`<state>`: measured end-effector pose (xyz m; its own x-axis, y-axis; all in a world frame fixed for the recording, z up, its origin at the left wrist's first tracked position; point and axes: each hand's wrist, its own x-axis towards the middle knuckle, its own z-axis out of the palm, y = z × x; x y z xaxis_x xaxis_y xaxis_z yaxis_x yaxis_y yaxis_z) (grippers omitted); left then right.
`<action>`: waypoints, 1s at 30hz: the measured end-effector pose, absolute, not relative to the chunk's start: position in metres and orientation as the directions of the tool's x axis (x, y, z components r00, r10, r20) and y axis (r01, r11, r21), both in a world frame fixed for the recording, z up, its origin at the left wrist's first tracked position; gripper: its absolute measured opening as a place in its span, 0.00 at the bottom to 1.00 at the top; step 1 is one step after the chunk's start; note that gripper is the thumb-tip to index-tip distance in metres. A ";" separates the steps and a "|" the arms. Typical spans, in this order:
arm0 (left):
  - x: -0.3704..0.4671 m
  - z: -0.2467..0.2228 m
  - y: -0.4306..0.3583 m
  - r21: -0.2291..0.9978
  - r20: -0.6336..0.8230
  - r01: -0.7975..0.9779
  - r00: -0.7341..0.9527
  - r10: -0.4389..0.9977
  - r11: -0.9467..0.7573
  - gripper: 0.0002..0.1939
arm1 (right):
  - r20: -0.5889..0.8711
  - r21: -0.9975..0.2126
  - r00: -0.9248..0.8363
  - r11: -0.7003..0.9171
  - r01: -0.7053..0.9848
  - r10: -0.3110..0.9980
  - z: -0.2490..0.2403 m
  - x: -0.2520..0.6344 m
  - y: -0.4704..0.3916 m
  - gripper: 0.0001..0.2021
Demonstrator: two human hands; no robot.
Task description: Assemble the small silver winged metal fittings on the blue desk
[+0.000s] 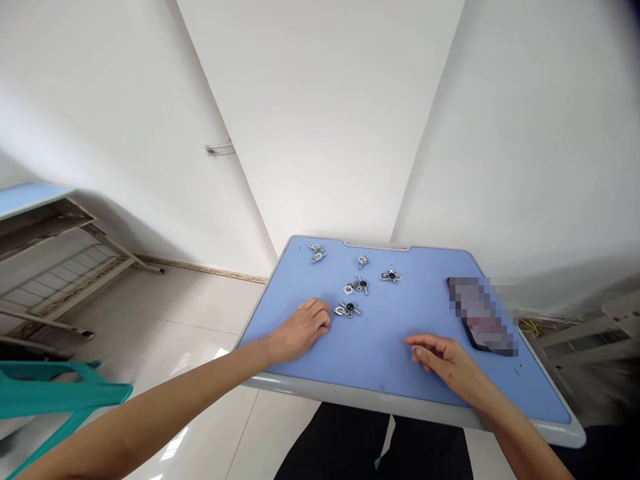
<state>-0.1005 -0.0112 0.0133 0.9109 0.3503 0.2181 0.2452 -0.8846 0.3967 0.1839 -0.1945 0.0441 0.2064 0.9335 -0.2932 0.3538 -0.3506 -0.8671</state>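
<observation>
My left hand [301, 329] rests on the blue desk top, its fingers curled under; whether anything is inside them is hidden. Just right of it lies a small metal part with a black knob [351, 307]. My right hand [442, 359] is over the right half of the desk with its fingers loosely bent and apart, and nothing shows between them. Farther back lie a second black-knobbed part [363, 285] beside a flat metal plate [349, 289], and a third knobbed part [391, 275]. Small silver pieces sit at the back middle [363, 262] and back left [317, 253].
The blue desk [320, 380] stands against a white wall. A phone-like object [483, 317], blurred out, lies on its right side. At the left are a teal plastic stool [60, 393] and another desk [35, 195]. Yellow cord [530, 327] shows beyond the right edge.
</observation>
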 end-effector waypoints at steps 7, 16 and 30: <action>-0.095 0.008 0.061 0.407 0.310 0.355 0.813 0.493 -0.842 0.08 | -0.300 -0.877 0.256 -0.371 0.305 0.919 0.036 0.188 -0.191 0.24; -0.083 -0.001 0.092 0.451 0.432 0.346 0.722 0.541 -0.823 0.07 | -0.307 -0.942 0.421 -0.335 -0.007 0.854 0.029 0.184 -0.187 0.27; -0.051 0.008 0.120 0.522 0.216 0.713 0.421 0.881 -0.468 0.18 | 0.552 -0.772 0.390 0.273 0.574 0.737 0.010 0.150 -0.209 0.19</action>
